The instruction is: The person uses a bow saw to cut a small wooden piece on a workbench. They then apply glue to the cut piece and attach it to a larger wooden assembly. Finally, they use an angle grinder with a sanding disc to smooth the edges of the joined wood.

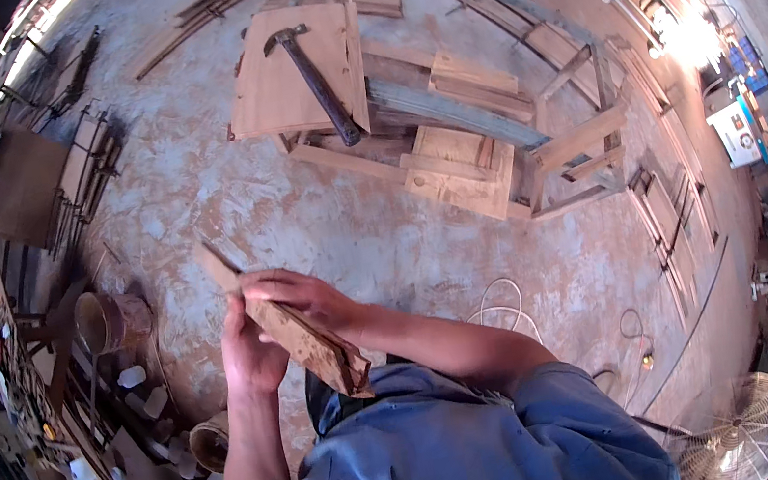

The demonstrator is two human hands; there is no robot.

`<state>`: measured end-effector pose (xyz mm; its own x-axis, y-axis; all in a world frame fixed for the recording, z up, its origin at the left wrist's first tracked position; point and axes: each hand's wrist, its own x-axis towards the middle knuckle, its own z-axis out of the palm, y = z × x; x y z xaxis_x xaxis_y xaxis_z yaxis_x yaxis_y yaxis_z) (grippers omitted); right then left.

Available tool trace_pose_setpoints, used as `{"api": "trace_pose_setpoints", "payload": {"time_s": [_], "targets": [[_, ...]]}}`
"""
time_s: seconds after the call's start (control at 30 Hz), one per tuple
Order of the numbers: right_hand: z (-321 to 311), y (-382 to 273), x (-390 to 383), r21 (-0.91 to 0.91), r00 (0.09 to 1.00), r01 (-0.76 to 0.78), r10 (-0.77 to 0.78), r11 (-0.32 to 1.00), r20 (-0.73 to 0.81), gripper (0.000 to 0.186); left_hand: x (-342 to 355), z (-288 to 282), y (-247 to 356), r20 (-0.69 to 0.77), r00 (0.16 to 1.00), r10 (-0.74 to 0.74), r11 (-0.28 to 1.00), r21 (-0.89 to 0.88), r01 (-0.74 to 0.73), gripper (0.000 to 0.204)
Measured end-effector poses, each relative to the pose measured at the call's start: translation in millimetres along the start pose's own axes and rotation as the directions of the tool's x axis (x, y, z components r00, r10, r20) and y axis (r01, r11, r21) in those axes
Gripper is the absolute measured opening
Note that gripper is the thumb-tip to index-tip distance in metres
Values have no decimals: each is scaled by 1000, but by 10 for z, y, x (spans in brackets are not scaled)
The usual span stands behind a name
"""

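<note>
A long, rough-edged piece of wood [304, 347] slants across in front of my body. Its near end is ragged and split, close to my blue shirt, and its narrow far end points up and left. My left hand [251, 347] grips it from the left side, thumb pointing up along the wood. Over its top and right side my right hand [303, 297] is wrapped, fingers bent across it. Whether it is one piece or several thin ones together, I cannot tell. Ahead, a claw hammer [316, 83] lies on a flat wooden panel [253, 91], apart from both hands.
Beyond the panel stands a low wooden frame [454, 108] with loose boards [460, 184] on it. A bucket [113, 320] and heaped clutter are at left. A wire-guarded fan [738, 430] stands at lower right, near a cable [505, 306] on the floor. Clamped boards [670, 227] lie at right.
</note>
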<state>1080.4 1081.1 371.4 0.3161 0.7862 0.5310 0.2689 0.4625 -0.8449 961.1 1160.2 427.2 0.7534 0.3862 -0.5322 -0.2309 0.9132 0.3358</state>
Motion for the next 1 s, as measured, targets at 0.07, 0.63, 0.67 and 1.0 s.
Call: {"api": "trace_pose_setpoints", "payload": {"time_s": [0.07,0.63,0.67,1.0], "targets": [[-72,153,388,-181,998,59,-60,982,-1,56,452,-170,329,65,997,-36,998,61,32,43],[-1360,1172,444,-301,491,-826,345,477,-800,28,3252,247,2258,-224,949,223,776,630,-34,51],[-1427,1261,494,-316,496,-817,308,482,-812,26,3310,301,2261,-254,939,232,745,667,-3,52],[-1856,1622,1135,-406,528,-835,333,372,-781,28,4263,376,2296,-278,929,243,642,764,61,48]]}}
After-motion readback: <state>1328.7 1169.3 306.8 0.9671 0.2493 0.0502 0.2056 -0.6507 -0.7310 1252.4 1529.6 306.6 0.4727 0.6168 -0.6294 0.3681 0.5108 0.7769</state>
